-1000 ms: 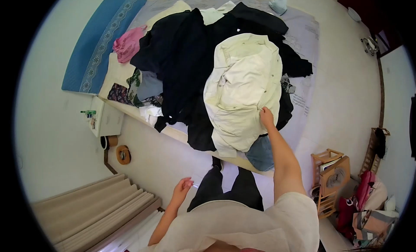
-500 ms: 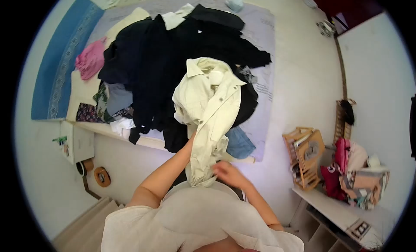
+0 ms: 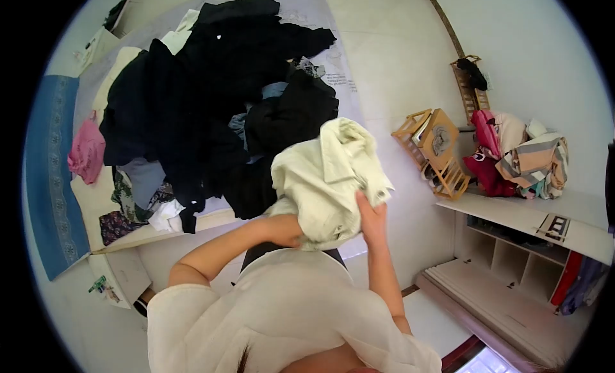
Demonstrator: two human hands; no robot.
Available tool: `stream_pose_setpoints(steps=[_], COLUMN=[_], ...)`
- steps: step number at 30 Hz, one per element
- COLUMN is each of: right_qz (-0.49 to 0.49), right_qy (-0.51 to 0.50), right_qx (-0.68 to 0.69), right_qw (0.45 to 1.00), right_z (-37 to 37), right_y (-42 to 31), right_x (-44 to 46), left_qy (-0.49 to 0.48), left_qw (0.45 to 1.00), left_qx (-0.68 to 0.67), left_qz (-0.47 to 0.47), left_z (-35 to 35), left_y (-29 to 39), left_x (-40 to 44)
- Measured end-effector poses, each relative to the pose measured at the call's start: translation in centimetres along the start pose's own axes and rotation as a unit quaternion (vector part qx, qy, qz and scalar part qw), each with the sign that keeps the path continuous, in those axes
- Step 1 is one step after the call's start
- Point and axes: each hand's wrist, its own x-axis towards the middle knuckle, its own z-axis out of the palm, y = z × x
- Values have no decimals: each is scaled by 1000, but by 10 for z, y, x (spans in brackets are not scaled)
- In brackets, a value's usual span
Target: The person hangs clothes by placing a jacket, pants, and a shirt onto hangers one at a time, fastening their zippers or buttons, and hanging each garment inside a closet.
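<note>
A cream jacket (image 3: pixel 327 181), bunched up, hangs between my two hands in front of my body. My left hand (image 3: pixel 285 231) grips its lower left side, with the fingertips partly hidden by the cloth. On the right edge of the jacket, my right hand (image 3: pixel 372 220) is closed with the thumb up against the fabric. Beyond the jacket, a pile of black clothes (image 3: pixel 211 84) lies on the bed (image 3: pixel 343 65). A pink garment (image 3: pixel 87 152) rests at the pile's left.
A blue patterned panel (image 3: pixel 51 174) stands along the bed's left side. To the right are a wooden rack (image 3: pixel 435 149), a heap of bags and cloths (image 3: pixel 519 158) and a low cabinet with open compartments (image 3: pixel 506 257). A white nightstand (image 3: pixel 122 273) is at lower left.
The jacket has been lifted off the pile, drawn close to my body and bunched. Both hands have come to it, and the view has turned toward the right side of the room.
</note>
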Motion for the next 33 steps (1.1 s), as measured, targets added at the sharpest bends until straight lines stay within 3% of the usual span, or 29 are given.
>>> stream_pose_setpoints(steps=[1, 2, 4, 5, 6, 10, 11, 14, 15, 17, 18, 19, 21, 24, 28, 33], right_qz=[-6, -41, -107, -108, -108, -69, -134, -117, -31, -77, -40, -1, -29, -139, -164, -187], right_qy=[0, 11, 40, 21, 10, -68, -59, 24, 31, 180, 277, 369, 457, 477, 486, 549], right_qx=[-17, -25, -46, -41, -35, -65, -83, -33, 12, 69, 85, 100, 210, 124, 239, 248], right_qw=[1000, 999, 992, 993, 994, 993, 986, 992, 999, 978, 956, 924, 864, 859, 824, 776], right_z=[-10, -18, -37, -44, -53, -104, -115, -162, -188, -235, -261, -288, -342, -392, -435, -483], right_y=[-16, -21, -26, -30, -32, -24, -18, -16, -11, 25, 34, 42, 59, 65, 84, 72], right_x=[-19, -37, -71, -84, -97, -151, -162, -200, -215, -237, -250, -263, -286, -313, -333, -350], left_qy=[23, 69, 325, 433, 473, 343, 300, 157, 154, 183, 217, 213, 192, 119, 60, -29], left_qw=[998, 995, 935, 886, 863, 918, 920, 889, 875, 846, 829, 820, 799, 820, 836, 902], left_qx=[25, 35, -102, -152, -176, -201, -252, -417, -447, -491, -506, -532, -567, -553, -540, -430], left_qz=[-59, -55, -98, -70, -29, -9, -35, -110, -107, -103, -100, -22, 59, 92, 78, 34], left_z=[-19, -22, -35, -45, -56, -40, -24, 33, 54, 77, 79, 77, 75, 90, 107, 104], left_y=[11, -7, -7, 3, 28, 99, 117, 137, 149, 171, 182, 188, 227, 273, 314, 334], left_x=[-10, -14, -21, -17, -13, 67, 92, 162, 177, 205, 211, 217, 223, 239, 273, 328])
